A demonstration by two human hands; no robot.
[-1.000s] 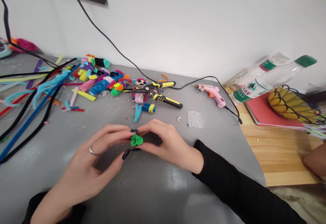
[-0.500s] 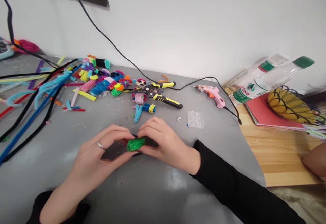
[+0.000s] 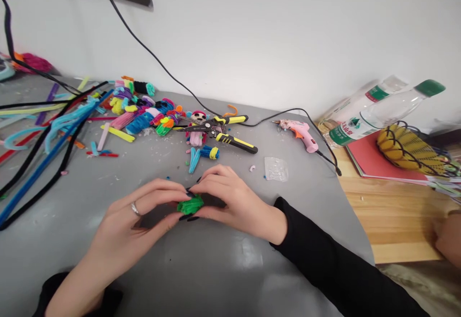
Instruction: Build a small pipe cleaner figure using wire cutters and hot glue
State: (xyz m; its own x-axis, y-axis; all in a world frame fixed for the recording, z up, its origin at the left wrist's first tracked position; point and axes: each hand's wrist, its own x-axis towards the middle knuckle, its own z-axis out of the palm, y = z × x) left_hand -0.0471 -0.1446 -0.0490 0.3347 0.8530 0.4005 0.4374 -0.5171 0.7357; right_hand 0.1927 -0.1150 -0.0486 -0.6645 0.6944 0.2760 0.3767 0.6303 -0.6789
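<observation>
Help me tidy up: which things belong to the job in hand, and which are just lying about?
Belongs to the job:
- green fuzzy bundle, held by left hand and right hand
- probably long multicoloured fuzzy stems, metal pliers with yellow-and-black handles, pink plastic glue gun

Probably lying about:
- clear plastic bottle with green cap
- flat red folder or booklet

A compact, bright-green bundle of fuzzy pipe cleaners [image 3: 190, 205], ridged along its side, lies roughly crosswise, pinched between fingertips of the left hand [image 3: 131, 216] and right hand [image 3: 239, 204].
</observation>
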